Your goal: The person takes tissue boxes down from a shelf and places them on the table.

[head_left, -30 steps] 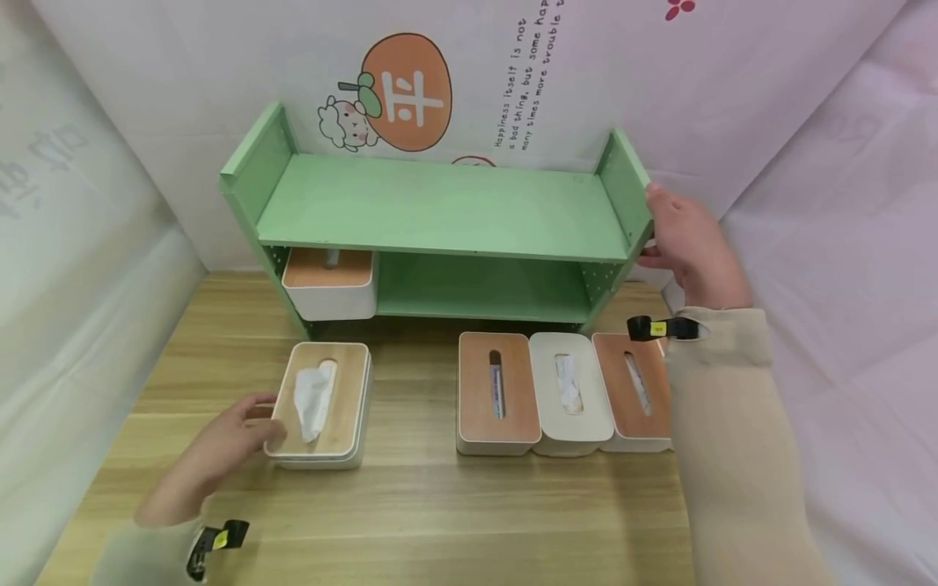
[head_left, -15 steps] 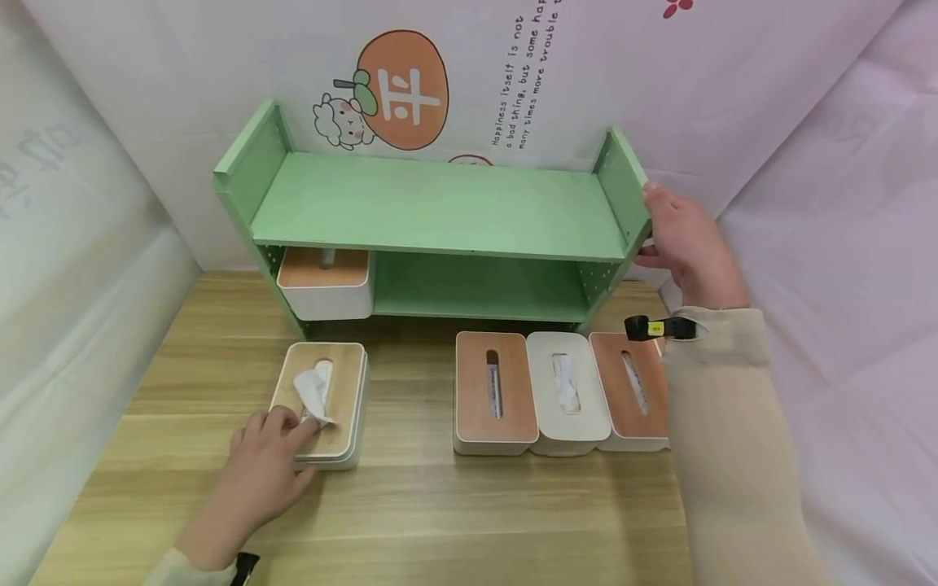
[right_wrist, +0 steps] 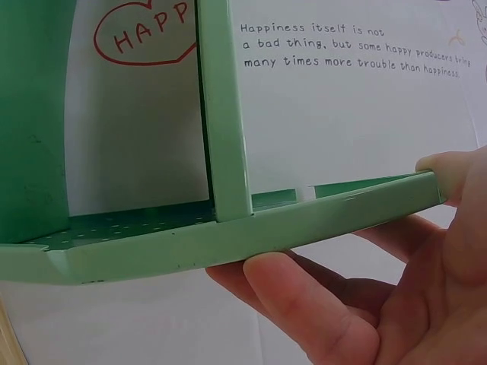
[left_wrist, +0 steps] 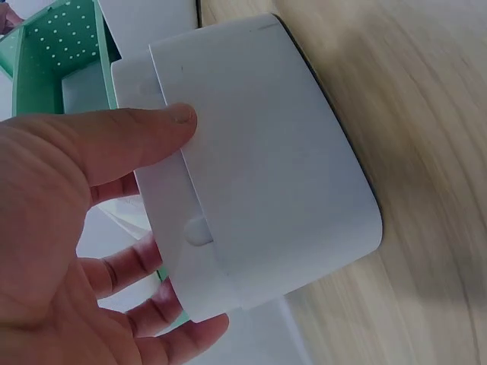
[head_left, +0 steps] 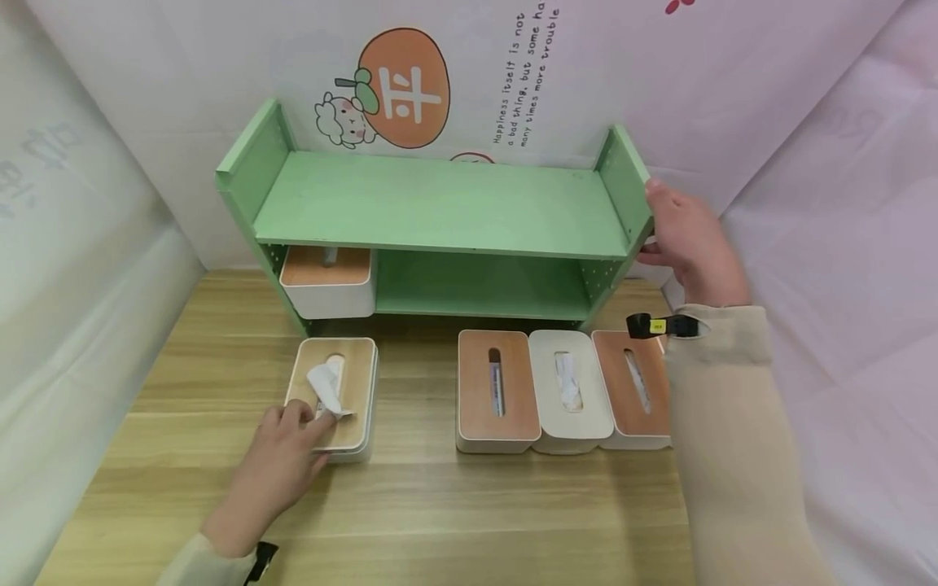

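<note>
At the lower left of the head view, my left hand [head_left: 274, 464] grips the near end of a white tissue box [head_left: 355, 378] with a pale wood lid. A white tissue [head_left: 322, 387] pokes out of its slot. In the left wrist view the thumb presses the box's end wall [left_wrist: 274, 160], and the fingers reach over the lid, whose top is hidden. My right hand [head_left: 692, 244] holds the upright right side panel of a green two-tier shelf [head_left: 440, 203]. The right wrist view shows fingers and thumb around the panel's edge [right_wrist: 152, 251].
Another tissue box [head_left: 330, 297] stands at the left end of the lower tier. On the wooden table [head_left: 410, 513], right of the middle, three more stand side by side: a brown-lidded box [head_left: 476, 387], a cream box [head_left: 545, 391] and a brown-lidded box [head_left: 619, 374] partly behind my right sleeve.
My left hand has gone from the box's left side to its near end and taken hold. The box has shifted slightly right and toward the shelf. My right hand has stayed on the panel.
</note>
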A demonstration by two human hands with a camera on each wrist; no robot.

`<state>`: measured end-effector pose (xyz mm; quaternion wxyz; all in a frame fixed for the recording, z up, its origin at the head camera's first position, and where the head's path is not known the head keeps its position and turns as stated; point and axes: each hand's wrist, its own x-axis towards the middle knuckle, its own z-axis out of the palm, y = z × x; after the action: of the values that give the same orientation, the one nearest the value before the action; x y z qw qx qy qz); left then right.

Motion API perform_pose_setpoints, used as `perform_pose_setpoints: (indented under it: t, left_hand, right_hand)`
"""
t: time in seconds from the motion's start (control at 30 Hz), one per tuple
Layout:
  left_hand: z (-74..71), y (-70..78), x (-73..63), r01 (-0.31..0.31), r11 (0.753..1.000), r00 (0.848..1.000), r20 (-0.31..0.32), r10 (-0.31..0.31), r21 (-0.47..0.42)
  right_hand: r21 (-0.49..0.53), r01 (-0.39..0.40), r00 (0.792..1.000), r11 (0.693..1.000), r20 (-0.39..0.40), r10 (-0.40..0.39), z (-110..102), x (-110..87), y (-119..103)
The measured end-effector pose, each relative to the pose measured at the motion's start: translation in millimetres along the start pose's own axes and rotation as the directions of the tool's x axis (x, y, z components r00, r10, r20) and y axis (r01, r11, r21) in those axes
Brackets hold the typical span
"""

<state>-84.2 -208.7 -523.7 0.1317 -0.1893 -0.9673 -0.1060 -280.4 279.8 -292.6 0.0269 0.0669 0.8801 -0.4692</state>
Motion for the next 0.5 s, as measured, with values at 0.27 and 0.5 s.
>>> perform_pose_setpoints:
  t: [0.27,0.5]
  left_hand:
    - [6.8,7.1,12.4,-0.018,1.000,1.000,-0.002,0.018,0.012]
    - [9.4,14.1,22.2,-0.034,0.999,0.999,0.004,0.034,0.018]
  right_hand:
    - [-0.015,0.007,1.000,1.000,-0.016,-0.007,1.3,0.1,-0.1]
    - [0.113,-0.023,1.000,0.993,-0.013,0.024,0.4,-1.1,-3.6]
